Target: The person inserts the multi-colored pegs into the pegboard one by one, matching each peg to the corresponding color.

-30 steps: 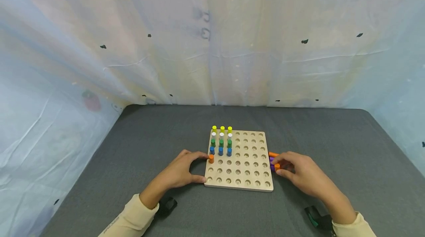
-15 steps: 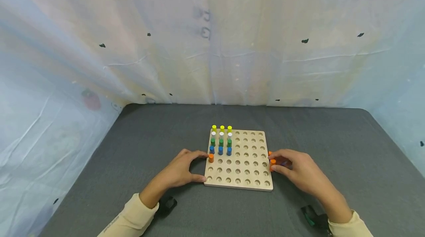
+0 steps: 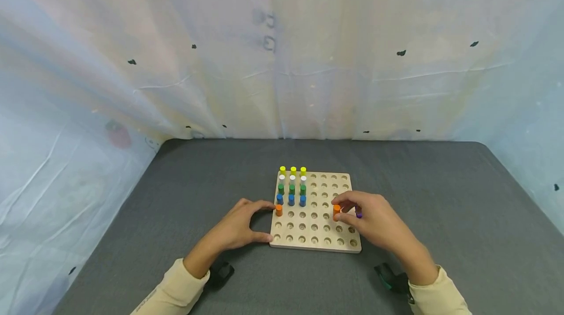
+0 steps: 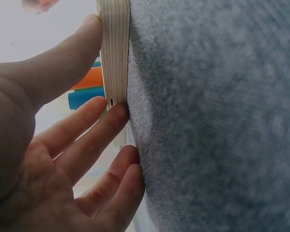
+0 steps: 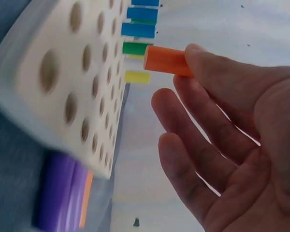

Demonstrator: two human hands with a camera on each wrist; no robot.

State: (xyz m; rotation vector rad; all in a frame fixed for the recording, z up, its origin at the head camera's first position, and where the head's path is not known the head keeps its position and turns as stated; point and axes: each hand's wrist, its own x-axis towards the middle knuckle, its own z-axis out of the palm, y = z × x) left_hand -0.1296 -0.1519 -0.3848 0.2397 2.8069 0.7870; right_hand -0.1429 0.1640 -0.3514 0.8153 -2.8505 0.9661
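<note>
A square wooden pegboard point(image 3: 308, 233) with rows of round holes lies on the table. My left hand point(image 3: 238, 227) touches its left edge, thumb near the front corner and fingers farther back; the left wrist view shows the fingertips against the board's side point(image 4: 115, 58). Pinched between the thumb and forefinger of my right hand point(image 3: 381, 219) is an orange peg point(image 5: 166, 60), held above the right part of the board. The other fingers are loosely bent. Another orange peg point(image 3: 279, 210) stands in the left column, just in front of the blue pegs point(image 3: 291, 200).
Behind the blue pegs stand rows of green point(image 3: 292, 190), white point(image 3: 293, 179) and yellow pegs point(image 3: 293, 170). Purple pegs point(image 5: 58, 193) and an orange one point(image 5: 86, 200) lie beside the board's right edge, mostly hidden by my right hand in the head view.
My right hand has picked up an orange peg from beside the board's right edge and carried it left over the board. The left hand has stayed at the left edge.
</note>
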